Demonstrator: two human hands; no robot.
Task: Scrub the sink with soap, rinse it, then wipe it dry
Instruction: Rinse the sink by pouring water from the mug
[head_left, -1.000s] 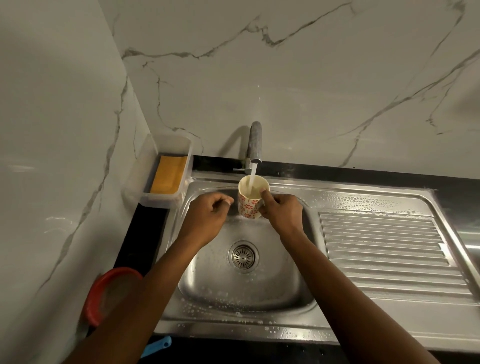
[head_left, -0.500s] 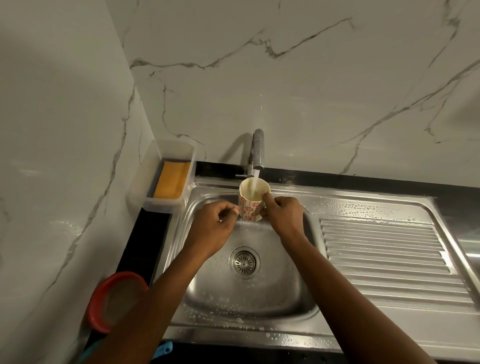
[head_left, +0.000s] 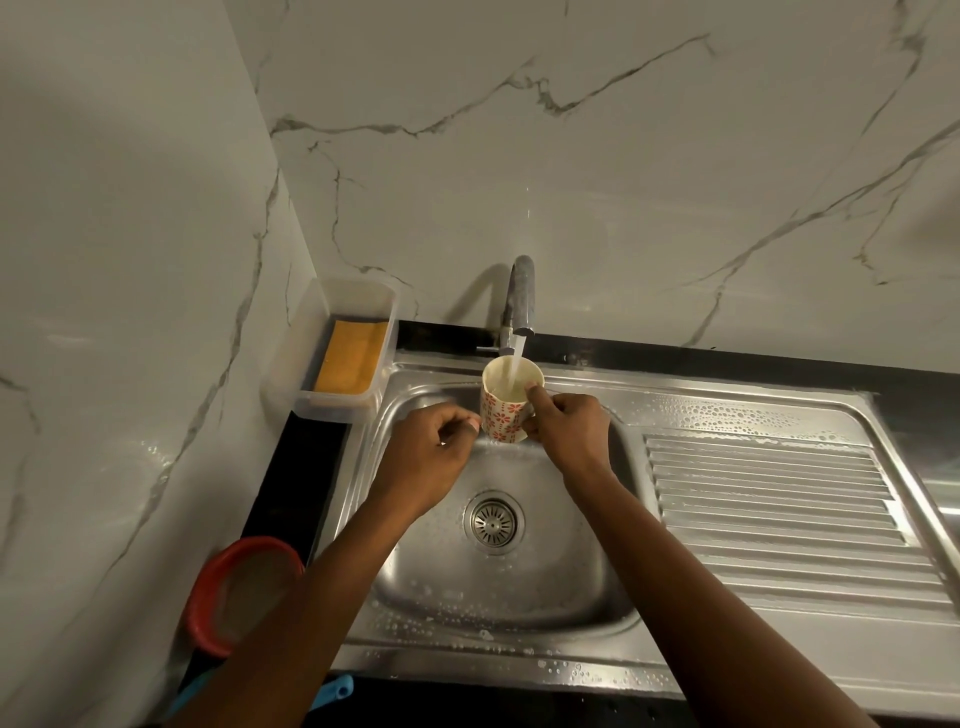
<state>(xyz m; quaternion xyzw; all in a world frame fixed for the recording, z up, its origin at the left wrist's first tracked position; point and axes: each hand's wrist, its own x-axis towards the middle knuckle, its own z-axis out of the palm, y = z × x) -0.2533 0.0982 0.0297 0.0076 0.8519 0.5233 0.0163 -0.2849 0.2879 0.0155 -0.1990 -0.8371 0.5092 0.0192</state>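
The right hand (head_left: 569, 431) clamps a floral mug (head_left: 506, 405) filling under the tap (head_left: 519, 299); the left hand (head_left: 434, 452), fingers curled together, hangs beside it, and the tub (head_left: 332, 400) holds a sponge (head_left: 352, 362).

Sink (head_left: 519, 660): brushed steel, wet, soap-beaded; ribbed drainboard at 3 o'clock. Tap (head_left: 519, 291): dull metal. Mug (head_left: 501, 415): glazed ceramic. Walls (head_left: 623, 156): glossy marble. Counter (head_left: 306, 467): glossy black. Tray (head_left: 332, 405): translucent plastic.
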